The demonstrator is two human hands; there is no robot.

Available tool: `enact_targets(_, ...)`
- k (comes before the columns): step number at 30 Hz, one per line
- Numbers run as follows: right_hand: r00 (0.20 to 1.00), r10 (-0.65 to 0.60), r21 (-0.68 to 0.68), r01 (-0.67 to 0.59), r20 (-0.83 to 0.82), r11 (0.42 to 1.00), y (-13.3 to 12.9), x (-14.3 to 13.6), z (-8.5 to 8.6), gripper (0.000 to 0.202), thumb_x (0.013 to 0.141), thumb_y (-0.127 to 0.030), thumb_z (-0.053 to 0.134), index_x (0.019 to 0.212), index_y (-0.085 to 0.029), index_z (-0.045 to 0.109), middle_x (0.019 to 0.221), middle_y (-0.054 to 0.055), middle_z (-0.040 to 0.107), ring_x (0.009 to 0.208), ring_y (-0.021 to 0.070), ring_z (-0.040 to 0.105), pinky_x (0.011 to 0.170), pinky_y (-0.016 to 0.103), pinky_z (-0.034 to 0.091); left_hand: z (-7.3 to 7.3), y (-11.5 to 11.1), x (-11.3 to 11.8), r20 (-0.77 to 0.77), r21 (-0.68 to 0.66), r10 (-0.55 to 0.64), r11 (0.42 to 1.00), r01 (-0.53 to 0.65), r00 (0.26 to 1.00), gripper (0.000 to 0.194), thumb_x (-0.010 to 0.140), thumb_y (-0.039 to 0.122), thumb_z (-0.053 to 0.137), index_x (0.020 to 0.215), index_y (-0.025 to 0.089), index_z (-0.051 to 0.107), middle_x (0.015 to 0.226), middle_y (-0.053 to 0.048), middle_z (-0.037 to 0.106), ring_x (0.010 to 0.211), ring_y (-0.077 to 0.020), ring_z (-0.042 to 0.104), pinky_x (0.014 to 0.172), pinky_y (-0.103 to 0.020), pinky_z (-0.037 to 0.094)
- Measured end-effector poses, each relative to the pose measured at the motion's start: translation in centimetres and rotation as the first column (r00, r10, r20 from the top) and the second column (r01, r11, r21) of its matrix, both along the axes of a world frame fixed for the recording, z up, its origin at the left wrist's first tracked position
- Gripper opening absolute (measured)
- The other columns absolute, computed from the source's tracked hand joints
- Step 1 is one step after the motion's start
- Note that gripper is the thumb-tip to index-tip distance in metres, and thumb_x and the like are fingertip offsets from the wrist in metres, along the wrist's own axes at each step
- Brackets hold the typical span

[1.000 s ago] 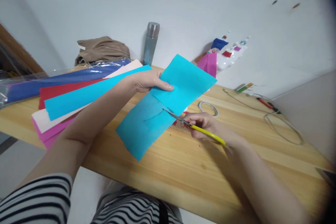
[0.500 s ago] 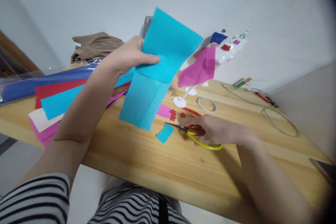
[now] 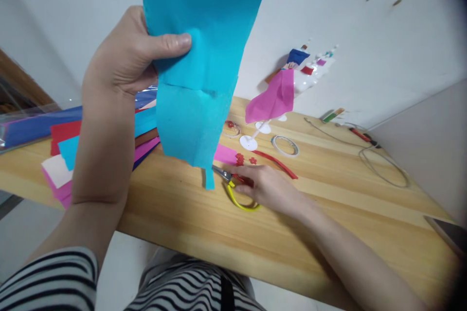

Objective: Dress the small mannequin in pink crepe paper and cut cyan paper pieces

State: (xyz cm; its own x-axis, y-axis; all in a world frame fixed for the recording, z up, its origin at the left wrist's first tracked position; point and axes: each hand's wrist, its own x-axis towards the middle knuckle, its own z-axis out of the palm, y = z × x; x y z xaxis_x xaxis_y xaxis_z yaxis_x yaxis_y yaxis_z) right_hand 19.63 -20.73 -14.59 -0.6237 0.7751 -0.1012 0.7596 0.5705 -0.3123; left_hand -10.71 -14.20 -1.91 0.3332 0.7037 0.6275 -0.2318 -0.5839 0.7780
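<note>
A large turquoise felt sheet (image 3: 204,14) is held up by my left hand (image 3: 142,51), thumb flat on its near face and the other fingers hidden behind it. A crease or cut line crosses the sheet below the thumb. My right hand (image 3: 260,184) is closed on scissors (image 3: 239,199) with yellow and red handles, low over the table. Their blades point left, with the tips beside a small turquoise piece (image 3: 209,180) at the sheet's lower edge; whether that piece is attached, I cannot tell. Small red flower shapes (image 3: 240,159) lie just beyond the right hand.
Colored felt sheets (image 3: 65,131) are stacked at the left. A pink felt piece (image 3: 273,97) hangs on a white stand (image 3: 248,143). Nearby lie a white tape roll (image 3: 284,146), a red strip (image 3: 279,163) and a cable (image 3: 383,175). A dark flat object (image 3: 447,233) sits at the right edge.
My left hand has brought the turquoise sheet up, left and closer to the camera. My right hand and the scissors have moved left, toward the small turquoise piece.
</note>
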Motion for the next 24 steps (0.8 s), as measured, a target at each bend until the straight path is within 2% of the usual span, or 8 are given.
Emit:
enact_targets(3, 0.996, 0.022, -0.033, -0.025, -0.085, 0.999, -0.3, -1.2, -1.1, 0.052, 0.089, -0.014, 0.069, 0.14, -0.023, 0.065, 0.105, 0.005, 0.08, 0.087, 0.0203, 0.076, 0.075, 0.029, 0.056, 0.1, -0.5, -0.4, 0.028, 0.063, 0.022, 0.998, -0.024, 0.999, 0.053, 0.08, 0.007, 0.074, 0.131, -0.002, 0.062, 0.118, -0.001, 0.079, 0.142, -0.0353, 0.049, 0.122, -0.06, 0.033)
enact_targets(6, 0.989, 0.122, 0.087, -0.115, -0.082, 0.99, -0.8, -1.9, -2.4, 0.047, 0.092, -0.014, 0.065, 0.139, -0.019, 0.064, 0.122, 0.011, 0.076, 0.1, 0.0244, 0.076, 0.083, 0.034, 0.06, 0.2, -0.9, -0.2, 0.073, 0.047, 0.039, 0.998, -0.043, 0.997, 0.045, 0.084, -0.001, 0.059, 0.129, -0.002, 0.063, 0.115, 0.0, 0.079, 0.142, -0.0327, 0.05, 0.122, -0.057, 0.034)
enact_targets(11, 0.979, 0.204, 0.288, -0.203, 0.026, 0.936, -1.2, -2.2, -3.8, 0.03, 0.099, -0.019, 0.057, 0.126, -0.016, 0.071, 0.108, 0.015, 0.077, 0.092, 0.0245, 0.075, 0.075, 0.034, 0.061, 0.0, -0.7, 0.9, 0.121, -0.036, 0.065, 0.997, -0.061, 0.99, 0.033, 0.088, 0.001, 0.054, 0.117, 0.004, 0.071, 0.108, 0.002, 0.08, 0.141, -0.0282, 0.054, 0.121, -0.05, 0.038)
enact_targets(15, 0.951, 0.141, 0.196, -0.088, -0.276, 0.977, -0.6, -1.2, -2.5, 0.021, 0.1, -0.026, 0.058, 0.106, -0.018, 0.076, 0.104, 0.012, 0.078, 0.091, 0.0235, 0.074, 0.079, 0.036, 0.059, -0.6, -0.2, 2.2, 0.195, -0.132, -0.057, 0.988, 0.084, 0.979, 0.036, 0.084, 0.007, 0.07, 0.119, 0.0, 0.068, 0.116, -0.007, 0.079, 0.138, -0.0337, 0.057, 0.12, -0.054, 0.041)
enact_targets(17, 0.843, -0.016, 0.044, 0.047, -0.538, 0.998, 0.1, -0.2, -0.8, 0.023, 0.1, -0.036, 0.059, 0.102, -0.02, 0.077, 0.096, 0.009, 0.078, 0.086, 0.022, 0.073, 0.077, 0.035, 0.057, -1.1, 0.0, 3.1, 0.21, -0.22, -0.093, 0.966, 0.139, 0.973, 0.044, 0.077, 0.011, 0.081, 0.118, 0.003, 0.068, 0.117, -0.013, 0.078, 0.13, -0.0378, 0.063, 0.116, -0.06, 0.045)
enact_targets(18, 0.744, -0.102, -0.047, 0.095, -0.66, 0.994, 0.4, 0.2, 0.2, 0.027, 0.1, -0.042, 0.06, 0.104, -0.021, 0.077, 0.096, 0.009, 0.078, 0.086, 0.0218, 0.072, 0.075, 0.035, 0.057, -1.5, 0.0, 3.6, 0.203, -0.262, -0.104, 0.952, 0.156, 0.974, 0.043, 0.075, 0.011, 0.083, 0.115, 0.004, 0.07, 0.113, -0.013, 0.079, 0.126, -0.0385, 0.067, 0.113, -0.061, 0.048)
enact_targets(21, 0.445, -0.201, -0.236, -0.024, -0.873, 0.972, 1.5, 1.1, 3.3, 0.047, 0.095, -0.062, 0.061, 0.121, -0.025, 0.073, 0.109, 0.009, 0.077, 0.088, 0.0226, 0.072, 0.073, 0.036, 0.057, -2.6, 0.0, 5.3, 0.128, -0.387, -0.172, 0.898, 0.209, 0.977, 0.039, 0.074, 0.013, 0.084, 0.111, 0.008, 0.072, 0.109, -0.013, 0.08, 0.115, -0.037, 0.072, 0.105, -0.057, 0.055)
enact_targets(24, 0.353, -0.205, -0.254, -0.098, -0.913, 0.962, 2.4, 0.6, 5.4, 0.061, 0.08, -0.069, 0.074, 0.125, -0.028, 0.071, 0.113, 0.008, 0.076, 0.095, 0.0258, 0.072, 0.079, 0.04, 0.059, -3.7, 0.1, 6.7, -0.006, -0.442, -0.238, 0.872, 0.211, 0.971, 0.045, 0.074, 0.025, 0.089, 0.114, 0.011, 0.073, 0.117, -0.015, 0.078, 0.112, -0.0346, 0.072, 0.1, -0.05, 0.058)
